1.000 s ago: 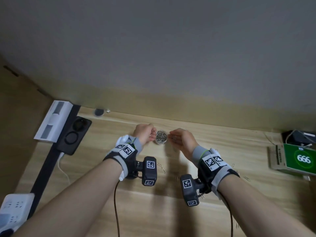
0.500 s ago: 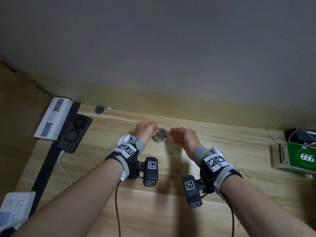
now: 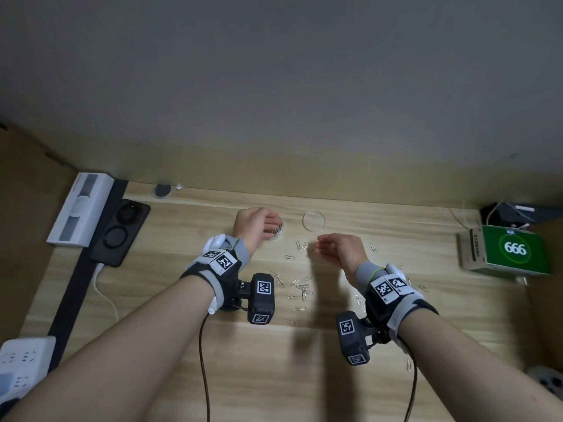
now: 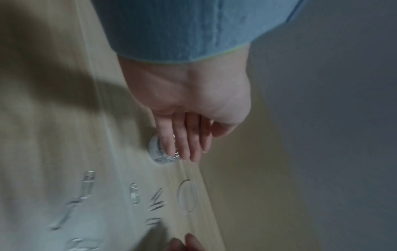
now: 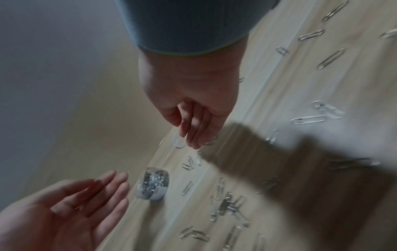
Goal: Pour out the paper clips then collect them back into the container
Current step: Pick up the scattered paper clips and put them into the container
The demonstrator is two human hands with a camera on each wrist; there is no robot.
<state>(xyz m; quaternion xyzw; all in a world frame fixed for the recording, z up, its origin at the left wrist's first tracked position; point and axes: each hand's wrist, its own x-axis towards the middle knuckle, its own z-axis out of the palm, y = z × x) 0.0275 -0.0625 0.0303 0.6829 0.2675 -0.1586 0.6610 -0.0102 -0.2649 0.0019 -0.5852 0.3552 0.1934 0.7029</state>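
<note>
A small clear round container [image 3: 277,232] holding several paper clips stands near the back of the wooden desk [image 3: 274,360]. My left hand [image 3: 264,227] hovers just left of it with straight fingers [image 4: 186,144] and holds nothing. In the right wrist view the container [image 5: 153,185] stands free of the left hand [image 5: 101,193]. The clear round lid [image 3: 313,221] lies flat to its right. My right hand [image 3: 327,248] floats empty with relaxed fingers [image 5: 194,134] just short of the lid [image 5: 178,141]. Several loose paper clips [image 3: 301,288] lie scattered between my wrists.
More clips [image 3: 373,247] lie right of my right hand and by the right wrist. A green box [image 3: 515,249] sits at the far right. A black charger pad [image 3: 120,231], a white box [image 3: 80,210] and a power strip [image 3: 21,363] line the left edge.
My right hand has drawn away from the container to the right, uncovering the lid. The left hand's fingers have straightened beside the container.
</note>
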